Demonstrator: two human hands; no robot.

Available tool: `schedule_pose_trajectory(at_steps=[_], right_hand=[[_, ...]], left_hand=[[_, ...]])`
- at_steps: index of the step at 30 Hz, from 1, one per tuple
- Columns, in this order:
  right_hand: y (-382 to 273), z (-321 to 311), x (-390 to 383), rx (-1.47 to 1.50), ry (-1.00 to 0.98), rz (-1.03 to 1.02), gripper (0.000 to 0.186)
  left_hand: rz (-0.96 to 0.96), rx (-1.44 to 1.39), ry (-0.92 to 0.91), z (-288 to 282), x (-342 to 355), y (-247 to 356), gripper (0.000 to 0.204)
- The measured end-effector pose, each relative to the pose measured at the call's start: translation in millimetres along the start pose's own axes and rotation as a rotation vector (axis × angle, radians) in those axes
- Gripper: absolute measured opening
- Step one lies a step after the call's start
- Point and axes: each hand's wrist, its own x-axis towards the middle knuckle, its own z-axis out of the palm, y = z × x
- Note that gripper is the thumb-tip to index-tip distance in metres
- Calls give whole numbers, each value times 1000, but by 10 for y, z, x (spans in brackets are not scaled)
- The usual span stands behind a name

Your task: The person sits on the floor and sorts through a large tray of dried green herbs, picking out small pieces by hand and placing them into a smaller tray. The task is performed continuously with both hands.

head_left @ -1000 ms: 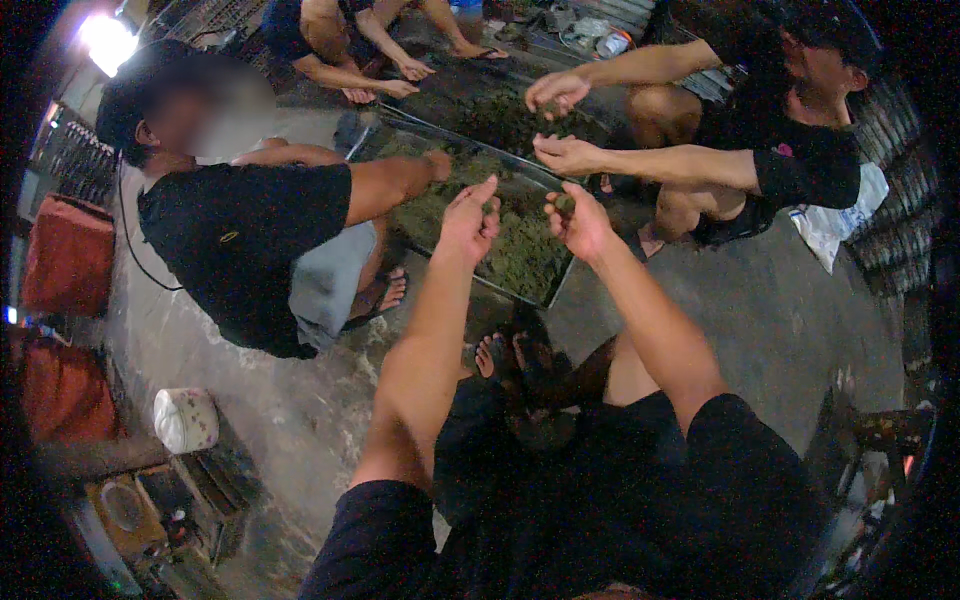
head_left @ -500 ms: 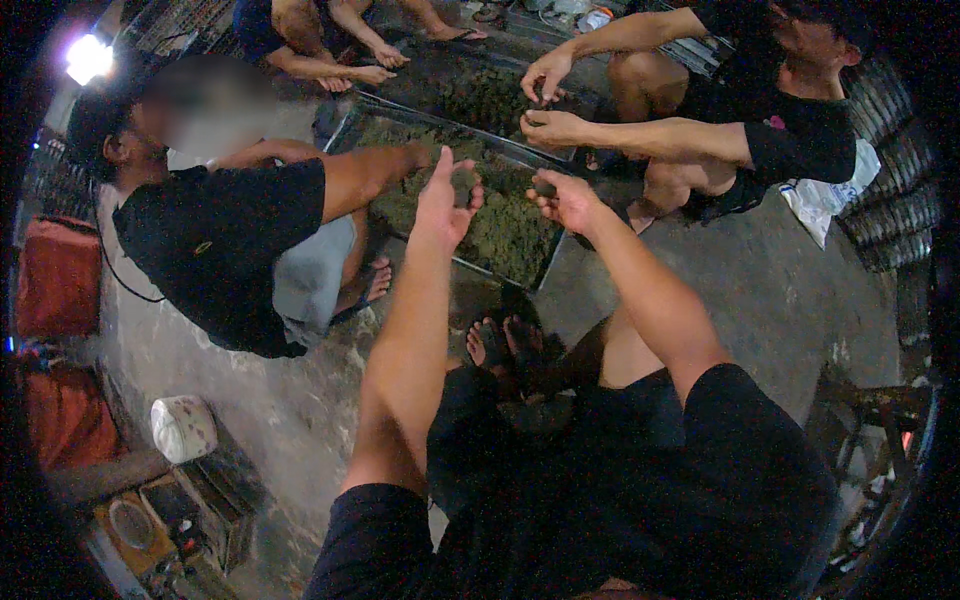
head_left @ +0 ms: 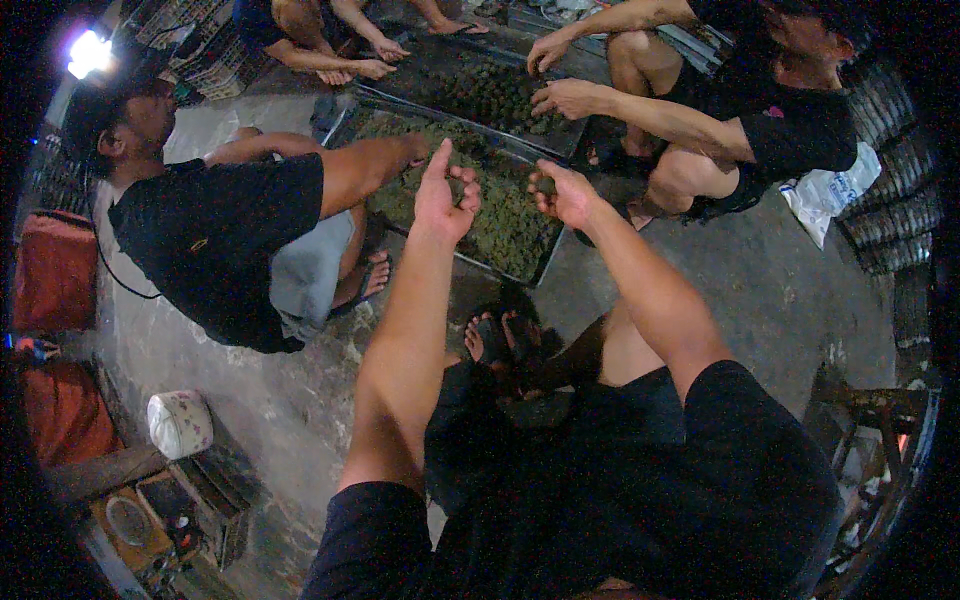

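Note:
My left hand (head_left: 450, 195) is raised over the near metal tray (head_left: 549, 250) of loose, damp green material (head_left: 510, 240), thumb up and fingers curled around something I cannot make out clearly. Just right of it, my right hand (head_left: 566, 197) has its fingers curled on a small dark green lump (head_left: 545, 186), also above that tray. The two hands are apart, facing each other. Beyond, a second tray (head_left: 420, 105) holds several small dark green balls (head_left: 485, 95).
A co-worker (head_left: 210, 250) squats at left, reaching into the near tray. Another (head_left: 785, 120) squats at right, hands over the far tray; a third (head_left: 290, 50) is at the back. A white sack (head_left: 830, 185), red cushions (head_left: 55, 270), a round white container (head_left: 180, 425) and corrugated sheets (head_left: 880, 200) surround us.
The view has shifted slightly, moving the scene up and left. My left hand's curl has loosened a little and it sits farther from my right. The right co-worker's hands have moved toward the back.

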Motion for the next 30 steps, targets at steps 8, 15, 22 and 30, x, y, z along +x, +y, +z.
schedule_pose_trajectory(at_steps=[8, 15, 22, 30], right_hand=[[-72, 10, -91, 132, -49, 47, 32], [-54, 200, -260, 190, -98, 25, 33], [-171, 138, -299, 291, -150, 67, 33], [-70, 45, -158, 139, -106, 0, 33]], left_hand=[[22, 67, 81, 233, -104, -27, 28], [10, -11, 71, 90, 20, -55, 34], [-6, 124, 119, 31, -2, -51, 46], [58, 174, 60, 208, 4, -128, 35]])
